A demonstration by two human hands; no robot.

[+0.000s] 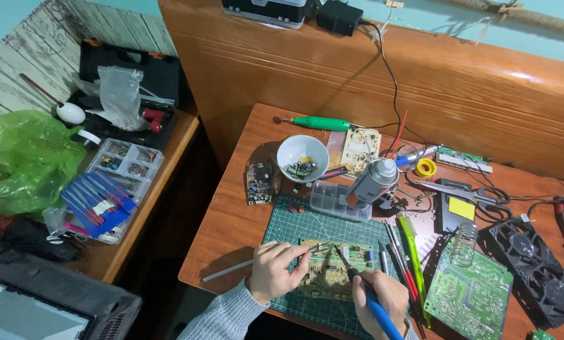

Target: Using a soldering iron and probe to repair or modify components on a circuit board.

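Head view: board (332, 267) lies on the green mat (307, 230) on the bench (231, 220); left hand (274, 272) pinches tweezers (313, 247) over it; right hand (383, 302) grips the iron (357, 283), tip at the board; a slip risks scorching fingers (298, 264) or bridging joints.

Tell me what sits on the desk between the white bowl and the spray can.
In the head view, a clear plastic compartment box lies between the white bowl and the spray can, just below the line joining them, on the cutting mat's top edge.
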